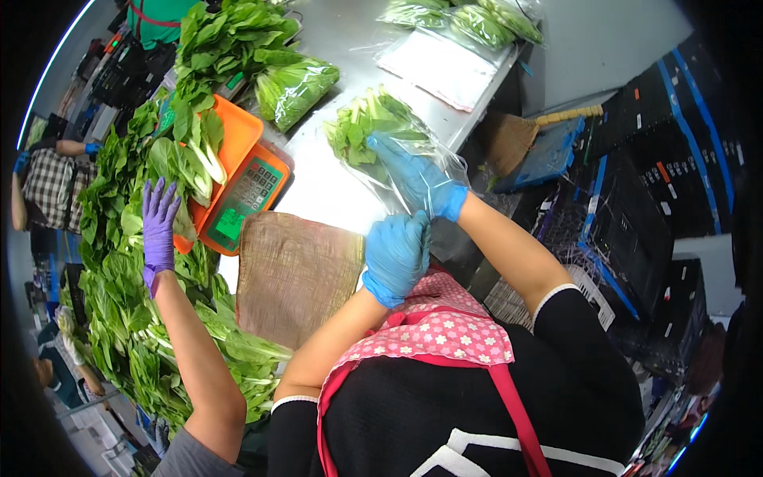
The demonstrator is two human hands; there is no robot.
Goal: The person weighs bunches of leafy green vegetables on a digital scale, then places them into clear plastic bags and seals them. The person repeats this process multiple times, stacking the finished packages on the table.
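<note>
A clear plastic bag (pixel 387 185) with leafy greens (pixel 369 125) inside lies on the metal table before me. My left hand (pixel 393 253), in a blue glove, is closed in a fist at the near, gathered end of the bag. My right hand (pixel 420 176), also blue-gloved, lies along the bag with its fingers stretched over the leaves. Its thumb is hidden, so its grip is unclear. Left of my left hand is a worn brown board or mat (pixel 298 277). Beyond it stands an orange digital scale (pixel 244 200) with greens on its tray (pixel 235 125).
A co-worker's purple-gloved hand (pixel 159 229) reaches in beside the scale. Loose greens (pixel 119 310) heap along the left. Bagged greens (pixel 298 89) sit behind the scale, and a stack of plastic bags (pixel 438 65) lies at the table's far right. Black crates (pixel 632 226) stand to the right.
</note>
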